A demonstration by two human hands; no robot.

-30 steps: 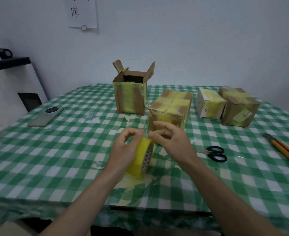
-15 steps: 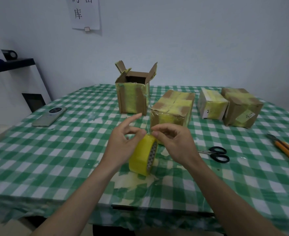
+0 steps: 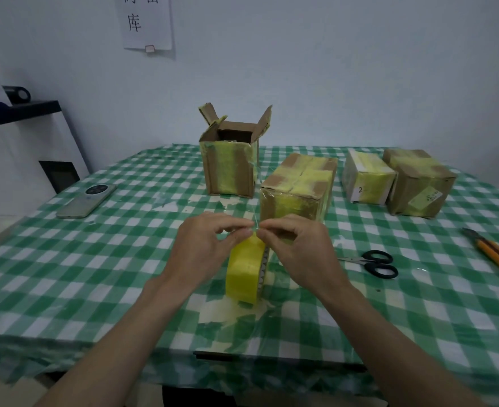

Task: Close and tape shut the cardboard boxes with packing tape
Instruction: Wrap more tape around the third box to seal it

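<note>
Two hands met over the yellow tape roll (image 3: 247,270), which stood on edge on the green checked tablecloth (image 3: 95,259). My left hand (image 3: 205,249) curled its fingers against the roll's top, thumb and forefinger pinching there; my right hand (image 3: 296,251) pinched at the same spot, where I could make out a thin clear strip rising. Just behind the hands sat a taped-shut box (image 3: 299,186). Beyond it to the left stood an open box (image 3: 230,160), flaps up. Two more taped boxes (image 3: 401,180) sat at the far right. Scissors (image 3: 374,263) lay right of the roll, a utility knife (image 3: 495,254) further right, a phone (image 3: 86,200) far left.
</note>
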